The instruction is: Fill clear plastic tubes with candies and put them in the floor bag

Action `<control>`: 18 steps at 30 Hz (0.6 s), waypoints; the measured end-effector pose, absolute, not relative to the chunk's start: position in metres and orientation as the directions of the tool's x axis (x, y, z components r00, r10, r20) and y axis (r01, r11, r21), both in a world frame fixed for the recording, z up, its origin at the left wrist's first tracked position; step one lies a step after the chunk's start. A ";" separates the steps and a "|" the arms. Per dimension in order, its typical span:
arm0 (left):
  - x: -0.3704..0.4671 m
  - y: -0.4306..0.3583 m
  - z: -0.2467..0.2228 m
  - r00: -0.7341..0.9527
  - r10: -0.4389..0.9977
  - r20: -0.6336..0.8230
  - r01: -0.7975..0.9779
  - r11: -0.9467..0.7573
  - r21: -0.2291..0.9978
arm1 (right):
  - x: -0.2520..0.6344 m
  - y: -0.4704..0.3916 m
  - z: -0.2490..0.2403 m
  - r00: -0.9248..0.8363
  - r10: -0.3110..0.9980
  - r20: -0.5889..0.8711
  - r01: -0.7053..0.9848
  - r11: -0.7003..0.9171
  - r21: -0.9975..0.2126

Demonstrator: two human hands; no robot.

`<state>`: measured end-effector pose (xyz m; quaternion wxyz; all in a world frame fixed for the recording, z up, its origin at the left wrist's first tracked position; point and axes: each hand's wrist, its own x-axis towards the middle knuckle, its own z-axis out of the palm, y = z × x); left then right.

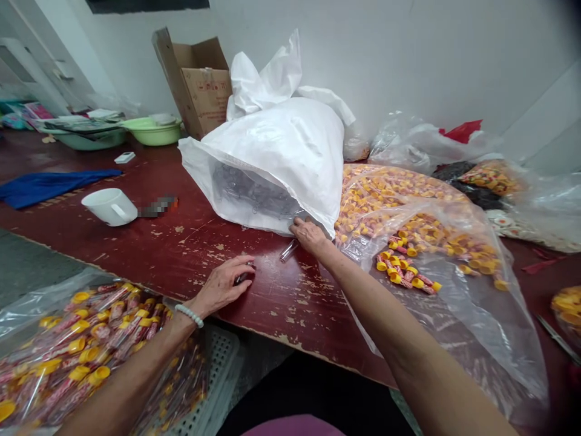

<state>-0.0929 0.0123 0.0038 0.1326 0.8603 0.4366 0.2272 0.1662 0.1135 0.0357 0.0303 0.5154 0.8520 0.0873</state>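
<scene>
A large white woven bag [290, 139] lies on its side, its mouth facing me, with many clear plastic tubes [249, 188] inside. At the lower right corner of that mouth, my right hand [311, 236] has its fingers closed on clear tubing, partly hidden by the bag edge. One clear plastic tube [289, 250] pokes out below this hand over the table. My left hand [224, 281], with a beaded bracelet on its wrist, rests at the table's front, fingers curled round what looks like a clear tube, mostly hidden.
Yellow-capped pieces with red-patterned bodies [403, 266] lie on a clear plastic sheet [454, 321] at right. A bag of filled, yellow-capped tubes [91, 339] stands at lower left. A white mug [109, 207], blue cloth [54, 184], green basin [154, 130], carton [206, 97] and scissors [558, 336] are around.
</scene>
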 end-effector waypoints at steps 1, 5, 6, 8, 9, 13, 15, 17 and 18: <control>-0.092 0.012 0.006 0.561 0.796 0.228 0.673 -0.599 0.434 | 0.165 0.115 0.035 -0.459 0.888 0.030 0.875 0.446 0.187; -0.090 0.015 0.011 0.633 0.753 0.180 0.647 -0.642 0.411 | 0.157 0.120 0.034 -0.422 0.907 0.010 0.888 0.411 0.206; -0.090 0.017 0.011 0.631 0.754 0.186 0.662 -0.647 0.378 | 0.156 0.120 0.035 -0.416 0.909 0.005 0.890 0.406 0.207; -0.090 0.021 0.013 0.598 0.780 0.183 0.732 -0.625 0.272 | 0.154 0.121 0.038 -0.408 0.913 -0.005 0.893 0.401 0.207; -0.089 0.023 0.015 0.570 0.803 0.176 0.777 -0.596 0.201 | 0.154 0.120 0.039 -0.407 0.913 -0.008 0.893 0.400 0.206; -0.076 0.031 0.025 0.431 0.879 0.203 0.893 -0.448 0.044 | 0.157 0.116 0.042 -0.412 0.911 -0.015 0.891 0.407 0.200; -0.057 0.034 0.030 0.383 0.898 0.217 0.890 -0.422 0.175 | 0.158 0.115 0.042 -0.414 0.910 -0.014 0.892 0.409 0.195; -0.029 0.037 0.034 0.342 0.914 0.217 0.844 -0.401 0.357 | 0.159 0.117 0.042 -0.414 0.910 -0.008 0.893 0.408 0.189; -0.012 0.039 0.035 0.319 0.923 0.214 0.827 -0.382 0.413 | 0.159 0.118 0.041 -0.412 0.911 -0.006 0.895 0.405 0.187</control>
